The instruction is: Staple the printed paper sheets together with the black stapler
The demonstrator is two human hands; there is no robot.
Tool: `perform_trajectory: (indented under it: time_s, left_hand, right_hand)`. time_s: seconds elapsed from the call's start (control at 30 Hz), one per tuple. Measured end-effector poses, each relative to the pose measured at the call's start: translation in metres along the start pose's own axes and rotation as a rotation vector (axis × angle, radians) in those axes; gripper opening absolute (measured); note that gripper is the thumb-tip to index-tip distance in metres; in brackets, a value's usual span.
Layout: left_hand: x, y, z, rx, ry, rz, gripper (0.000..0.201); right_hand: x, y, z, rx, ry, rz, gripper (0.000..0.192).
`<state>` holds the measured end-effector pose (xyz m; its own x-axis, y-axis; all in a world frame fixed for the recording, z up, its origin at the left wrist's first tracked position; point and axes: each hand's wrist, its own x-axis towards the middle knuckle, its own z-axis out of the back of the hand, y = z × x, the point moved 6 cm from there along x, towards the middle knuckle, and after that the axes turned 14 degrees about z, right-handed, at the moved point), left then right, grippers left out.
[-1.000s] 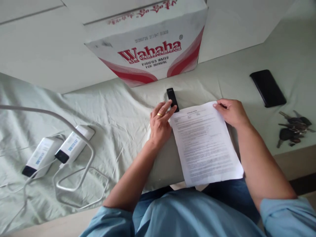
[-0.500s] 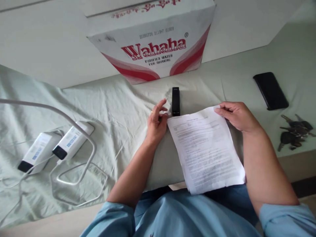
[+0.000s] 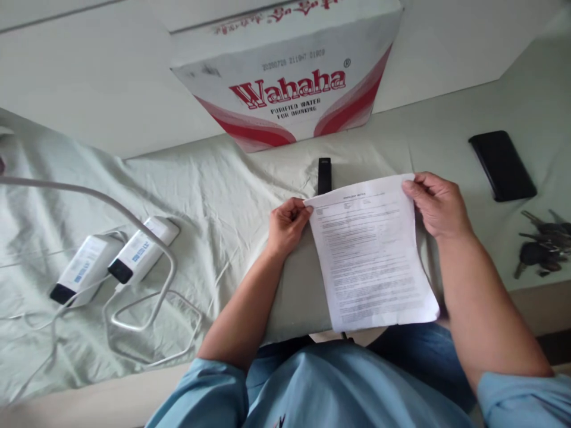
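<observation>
A printed sheaf of paper (image 3: 370,255) is held up by its two top corners above the near edge of the cloth-covered table. My left hand (image 3: 288,226) pinches the top left corner between thumb and curled fingers. At the top right corner, my right hand (image 3: 437,202) grips the paper with the thumb in front. Just behind the paper's top edge lies a black stapler-like object (image 3: 325,173), its lower end hidden by the paper. How many sheets there are I cannot tell.
A Wahaha water carton (image 3: 285,83) stands at the back. On the right lie a black phone (image 3: 503,165) and a bunch of keys (image 3: 544,244). Two white power banks (image 3: 87,267) with cables lie left, under a curved grey metal rod (image 3: 111,199).
My left hand has gone from spread fingers to a pinch on the paper's corner. The paper has risen slightly and now covers the lower part of the black object.
</observation>
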<state>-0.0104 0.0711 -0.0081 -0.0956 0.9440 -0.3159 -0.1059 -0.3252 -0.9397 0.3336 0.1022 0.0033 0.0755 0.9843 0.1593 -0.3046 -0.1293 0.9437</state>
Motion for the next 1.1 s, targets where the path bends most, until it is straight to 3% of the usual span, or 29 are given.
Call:
perform_trajectory:
  time_s: [0.13, 0.23, 0.4, 0.67, 0.9, 1.1]
  left_hand:
    - [0.002, 0.001, 0.007, -0.138, -0.103, -0.026, 0.057]
    - [0.002, 0.003, 0.009, -0.157, -0.092, -0.003, 0.058]
    - [-0.002, 0.005, 0.002, -0.147, 0.017, 0.042, 0.055]
    - [-0.002, 0.005, 0.005, -0.086, -0.031, 0.021, 0.053]
    - [-0.006, 0.004, 0.005, -0.042, -0.025, -0.021, 0.064]
    - [-0.005, 0.009, 0.005, 0.008, -0.026, 0.001, 0.061]
  right_hand:
    - [-0.003, 0.003, -0.010, 0.093, 0.088, -0.058, 0.044]
    - [-0.005, 0.003, -0.013, 0.078, 0.139, -0.063, 0.036]
    - [-0.003, 0.004, -0.005, 0.070, 0.085, 0.012, 0.030]
    - [-0.001, 0.008, 0.009, -0.122, -0.050, 0.116, 0.020]
    - [-0.003, 0.010, 0.007, -0.019, -0.113, 0.213, 0.014]
    - [-0.006, 0.008, -0.002, -0.001, -0.105, 0.179, 0.018]
